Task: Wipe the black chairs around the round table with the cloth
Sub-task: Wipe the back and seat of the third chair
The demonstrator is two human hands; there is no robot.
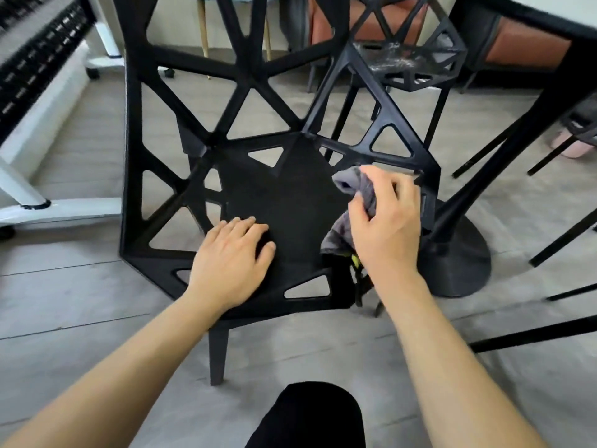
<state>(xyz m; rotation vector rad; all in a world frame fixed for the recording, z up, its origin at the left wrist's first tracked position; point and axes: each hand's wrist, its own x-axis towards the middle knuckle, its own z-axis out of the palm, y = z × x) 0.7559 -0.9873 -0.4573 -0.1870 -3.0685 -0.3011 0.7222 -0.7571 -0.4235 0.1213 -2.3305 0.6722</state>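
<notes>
With the black angular plastic chair (pixel 290 202) steadied by the flat, relaxed left hand (pixel 232 263), the crumpled grey cloth (pixel 358 202) clutched by the right hand (pixel 387 221) could be snagged on the cut-outs.

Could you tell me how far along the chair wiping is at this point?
In hand: the right hand grips the grey cloth on the near chair's seat, while the left hand rests flat on it. Left: the second black chair behind shows whitish marks. Nothing visibly finished.
</notes>
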